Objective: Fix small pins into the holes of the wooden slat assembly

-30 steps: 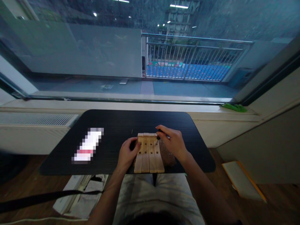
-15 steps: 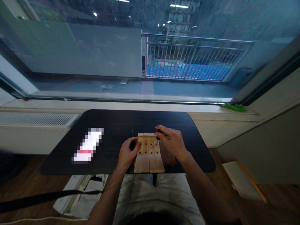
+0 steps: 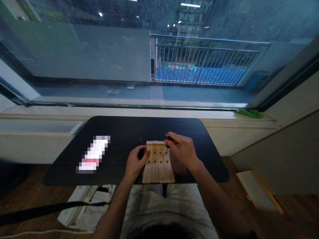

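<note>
Several pale wooden slats [image 3: 159, 170] lie side by side on the black table, with rows of dark round holes across them. My left hand [image 3: 136, 161] grips the left edge of the slats, the thumb resting on top near a hole. In my right hand [image 3: 183, 148] is a small screwdriver [image 3: 168, 142] with a dark handle, pinched between closed fingers. Its shaft points down at the upper hole of the rightmost slat; whether a screw sits there is too small to tell. Under and beside the slats shows a brown block [image 3: 178, 164], partly hidden by my right hand.
The black table [image 3: 119, 127] stands against the window sill. A blurred-out white, phone-like shape [image 3: 94, 155] lies on its left side, and a thin small nail-like piece [image 3: 140, 139] beyond the slats. A green cloth [image 3: 249, 113] is on the sill; a white box [image 3: 82, 205] is on the floor.
Almost nothing differs. My right hand and the screwdriver have shifted very slightly; my left hand stays on the slats.
</note>
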Available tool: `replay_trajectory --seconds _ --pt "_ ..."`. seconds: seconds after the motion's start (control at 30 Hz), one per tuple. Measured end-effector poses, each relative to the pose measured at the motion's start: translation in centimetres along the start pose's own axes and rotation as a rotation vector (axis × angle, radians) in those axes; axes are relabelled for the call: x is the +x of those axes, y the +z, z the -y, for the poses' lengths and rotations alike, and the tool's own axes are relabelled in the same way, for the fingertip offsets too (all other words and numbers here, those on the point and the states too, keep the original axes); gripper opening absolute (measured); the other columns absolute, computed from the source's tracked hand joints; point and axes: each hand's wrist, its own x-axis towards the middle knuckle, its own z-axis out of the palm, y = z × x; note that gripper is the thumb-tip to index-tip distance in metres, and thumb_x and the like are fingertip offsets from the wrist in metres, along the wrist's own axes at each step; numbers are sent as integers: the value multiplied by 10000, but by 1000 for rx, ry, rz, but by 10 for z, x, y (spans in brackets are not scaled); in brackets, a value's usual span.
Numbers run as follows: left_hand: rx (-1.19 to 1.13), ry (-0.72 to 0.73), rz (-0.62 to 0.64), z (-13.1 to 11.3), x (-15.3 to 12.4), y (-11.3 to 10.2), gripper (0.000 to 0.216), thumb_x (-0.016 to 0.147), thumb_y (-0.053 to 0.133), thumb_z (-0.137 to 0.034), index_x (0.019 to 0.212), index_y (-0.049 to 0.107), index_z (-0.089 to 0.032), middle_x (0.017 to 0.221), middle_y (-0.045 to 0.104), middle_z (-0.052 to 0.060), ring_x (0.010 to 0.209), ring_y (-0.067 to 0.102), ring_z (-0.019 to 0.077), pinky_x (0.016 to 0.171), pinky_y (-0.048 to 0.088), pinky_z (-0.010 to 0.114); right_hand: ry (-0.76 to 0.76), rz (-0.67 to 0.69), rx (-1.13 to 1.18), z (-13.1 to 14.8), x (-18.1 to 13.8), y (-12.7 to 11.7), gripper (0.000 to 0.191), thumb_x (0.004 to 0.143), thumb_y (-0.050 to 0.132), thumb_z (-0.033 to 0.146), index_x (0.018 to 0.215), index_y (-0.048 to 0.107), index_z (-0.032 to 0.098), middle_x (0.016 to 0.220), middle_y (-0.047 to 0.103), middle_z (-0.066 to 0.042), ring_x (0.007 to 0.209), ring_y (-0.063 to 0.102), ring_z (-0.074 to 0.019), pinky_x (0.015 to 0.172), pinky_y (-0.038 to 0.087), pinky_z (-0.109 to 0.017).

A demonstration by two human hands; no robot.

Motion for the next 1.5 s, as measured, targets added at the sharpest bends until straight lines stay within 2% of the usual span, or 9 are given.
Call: replay_trajectory --seconds 0.23,0.37,0.47,0.73,0.8,0.9,1.03,1.23,1.5 --pt "7 -4 -3 1 0 1 375 823 613 -489 1050 703 -204 1042 747 87 1007 681 277 950 520 430 -7 52 -65 4 4 1 128 943 667 278 1016 751 213 874 787 -18 764 717 -161 731 507 -246" --pt "7 4 -7 2 1 1 387 821 606 -498 1048 704 -201 1057 749 91 1022 678 279 959 516 433 -30 86 -86 6 6 2 249 955 656 267 1190 735 237 1030 798 -46 869 736 -179 822 530 -272" --pt "14 14 -7 2 1 0 380 820 602 -489 1045 704 -200 1061 751 91 1029 679 278 968 514 432 -58 130 -148 7 6 1 334 979 626 287 1305 691 264 995 797 -50 856 732 -196 808 539 -296" --pt "6 15 -9 0 0 0 359 831 613 -480 1042 707 -206 1051 756 85 1020 684 275 962 522 428 -88 266 -218 7 9 -11 370 1025 550 325 1386 625 289 1065 789 -51 884 734 -195 778 520 -289" --pt "1 10 -6 0 -1 0 360 838 614 -481 1052 705 -206 1055 755 85 1021 686 273 965 521 425 -95 308 -233 11 12 -17 336 1036 525 319 1346 647 279 1052 786 -48 888 727 -187 772 500 -282" --pt "5 8 0 0 -1 0 362 839 616 -474 1060 705 -201 1066 752 90 1026 684 274 973 520 429 -117 403 -272 20 19 -26 251 1045 498 302 1145 714 225 1002 775 -51 871 708 -180 733 447 -272" --pt "15 14 -5 0 0 -1 351 835 622 -462 1057 708 -205 1060 755 87 1023 686 273 962 528 424 -185 547 -385 33 33 -37 253 1040 491 293 954 705 191 886 757 -51 762 673 -170 647 351 -286" --pt "22 26 -9 2 1 1 362 831 614 -477 1042 708 -199 1059 753 91 1020 684 272 964 525 425 -227 766 -538 46 52 -48 247 1017 473 270 986 698 170 910 768 -101 771 690 -205 582 286 -307" --pt "17 21 -12 0 0 2 354 829 613 -467 1045 711 -206 1071 752 88 1032 678 275 957 526 426 -180 886 -452 43 59 -59 192 984 493 229 1084 643 162 942 761 -104 820 685 -213 619 323 -311"
